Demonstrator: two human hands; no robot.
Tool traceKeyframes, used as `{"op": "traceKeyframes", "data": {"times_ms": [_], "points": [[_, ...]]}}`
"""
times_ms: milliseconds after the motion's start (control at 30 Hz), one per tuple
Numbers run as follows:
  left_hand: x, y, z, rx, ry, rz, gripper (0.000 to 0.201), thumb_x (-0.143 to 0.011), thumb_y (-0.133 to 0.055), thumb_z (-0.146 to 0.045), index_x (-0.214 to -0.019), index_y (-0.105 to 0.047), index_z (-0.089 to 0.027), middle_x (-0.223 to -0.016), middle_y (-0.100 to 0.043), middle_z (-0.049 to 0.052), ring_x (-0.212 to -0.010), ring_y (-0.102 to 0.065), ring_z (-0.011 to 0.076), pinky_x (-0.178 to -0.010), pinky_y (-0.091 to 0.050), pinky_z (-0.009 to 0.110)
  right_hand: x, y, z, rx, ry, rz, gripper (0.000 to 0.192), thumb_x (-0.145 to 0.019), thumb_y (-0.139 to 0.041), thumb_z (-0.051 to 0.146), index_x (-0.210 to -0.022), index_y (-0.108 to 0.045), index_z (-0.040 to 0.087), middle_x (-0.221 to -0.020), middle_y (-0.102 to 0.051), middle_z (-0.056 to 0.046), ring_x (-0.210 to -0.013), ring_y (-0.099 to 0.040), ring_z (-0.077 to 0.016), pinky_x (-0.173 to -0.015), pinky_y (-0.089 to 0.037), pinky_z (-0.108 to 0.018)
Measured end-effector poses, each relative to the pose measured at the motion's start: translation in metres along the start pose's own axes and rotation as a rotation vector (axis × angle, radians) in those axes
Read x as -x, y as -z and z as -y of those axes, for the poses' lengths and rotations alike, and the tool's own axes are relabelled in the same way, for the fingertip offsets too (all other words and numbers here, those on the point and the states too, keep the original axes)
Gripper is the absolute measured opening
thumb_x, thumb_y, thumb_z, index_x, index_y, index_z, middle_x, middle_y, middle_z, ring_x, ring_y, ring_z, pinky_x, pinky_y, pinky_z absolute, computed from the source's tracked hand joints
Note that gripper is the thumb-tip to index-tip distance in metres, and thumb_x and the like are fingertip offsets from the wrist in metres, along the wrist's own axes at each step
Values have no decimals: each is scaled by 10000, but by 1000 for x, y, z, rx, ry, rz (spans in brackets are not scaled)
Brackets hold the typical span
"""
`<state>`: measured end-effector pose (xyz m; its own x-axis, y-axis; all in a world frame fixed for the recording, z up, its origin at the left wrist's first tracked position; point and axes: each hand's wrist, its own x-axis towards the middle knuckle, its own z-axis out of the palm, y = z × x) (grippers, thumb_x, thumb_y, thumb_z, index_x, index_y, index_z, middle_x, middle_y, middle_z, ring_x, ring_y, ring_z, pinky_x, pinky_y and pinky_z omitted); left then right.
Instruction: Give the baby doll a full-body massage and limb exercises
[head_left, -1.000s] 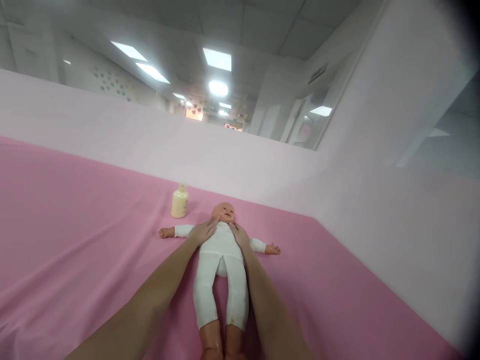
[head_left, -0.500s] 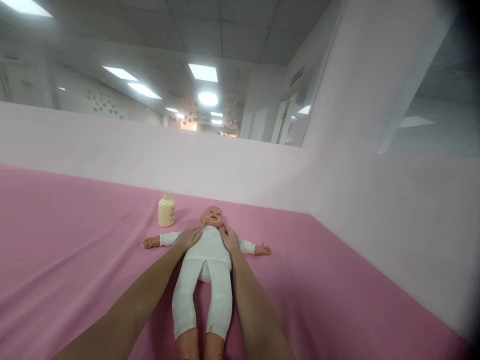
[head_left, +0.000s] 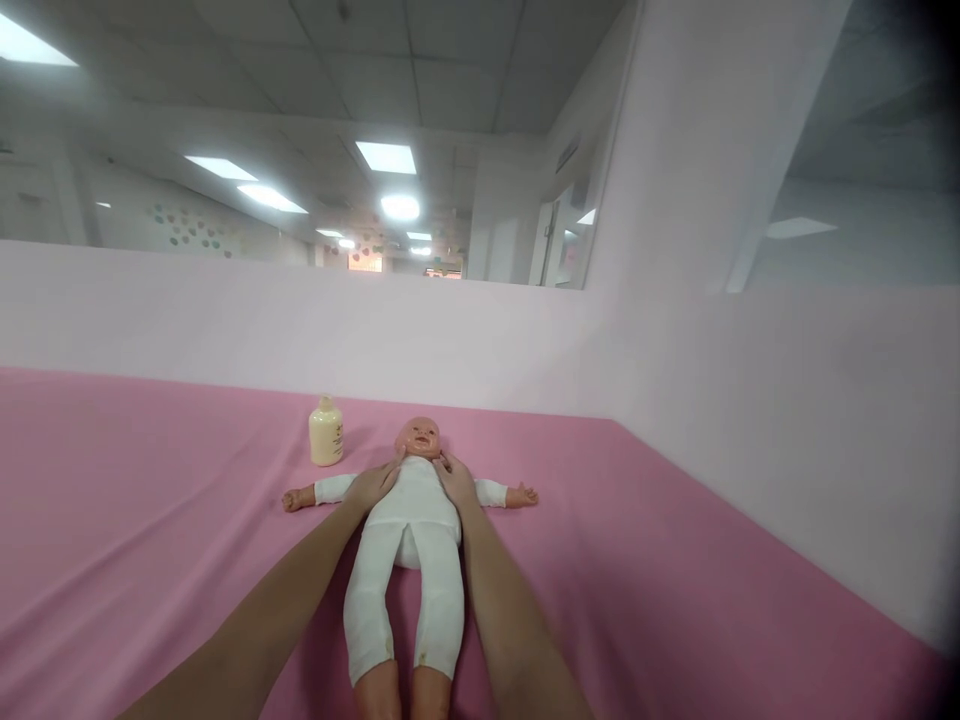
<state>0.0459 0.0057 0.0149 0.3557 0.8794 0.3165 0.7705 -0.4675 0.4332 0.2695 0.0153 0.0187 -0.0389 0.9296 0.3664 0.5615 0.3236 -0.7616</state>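
A baby doll [head_left: 411, 540] in a white bodysuit lies on its back on the pink sheet [head_left: 150, 520], arms spread out, head pointing away from me. My left hand [head_left: 373, 484] rests flat on the doll's left-side shoulder, fingertips near the chin. My right hand [head_left: 454, 482] lies flat on the other shoulder, fingertips by the neck. Both hands press on the doll's upper chest without gripping it.
A small cream-yellow bottle [head_left: 326, 432] stands upright on the sheet just left of the doll's head. A pale pink partition wall [head_left: 465, 340] borders the surface at the back and along the right side.
The view has swung, so the doll and bottle now sit further left in the frame. My hands stay on the doll's shoulders near its neck.
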Motion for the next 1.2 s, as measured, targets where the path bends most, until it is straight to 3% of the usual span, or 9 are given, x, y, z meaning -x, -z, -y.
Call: {"op": "traceKeyframes", "data": {"times_ms": [233,667,933,1200], "points": [[0,-2,3,19,-3,-12,606,-986,-173,-497,-1543,-234,-266,-1359,-604,53,-1176,-603,266,-959,-443,381,-3,-1,-4,-41,-3,-7,477,-835,-579,473,-1237,-607,218,-1028,-721,-30,-974,-648,-206,-873,-481,-301],[-2,-4,6,3,-35,-35,583,-997,-175,-443,-1532,-276,-236,-1336,-618,71,-1176,-604,251,-965,-443,364,-9,-6,-11,-99,12,-27,419,-813,-594,461,-1159,-645,230,-947,-717,-18,-918,-648,-206,-844,-494,-312],[-6,-1,7,-79,-32,31,574,-1003,-166,-402,-1547,-217,-229,-1243,-665,89,-1098,-630,258,-899,-454,369,-15,-9,-15,-148,26,-26,484,-799,-613,442,-1228,-617,220,-917,-717,-29,-902,-650,-211,-853,-504,-339],[-7,-1,9,-93,-39,10,569,-1007,-158,-392,-1554,-181,-239,-1240,-661,86,-1094,-623,255,-912,-438,368,-17,-13,-18,-190,34,-12,612,-811,-604,443,-1374,-498,227,-948,-713,-32,-928,-647,-205,-892,-502,-367]]}}
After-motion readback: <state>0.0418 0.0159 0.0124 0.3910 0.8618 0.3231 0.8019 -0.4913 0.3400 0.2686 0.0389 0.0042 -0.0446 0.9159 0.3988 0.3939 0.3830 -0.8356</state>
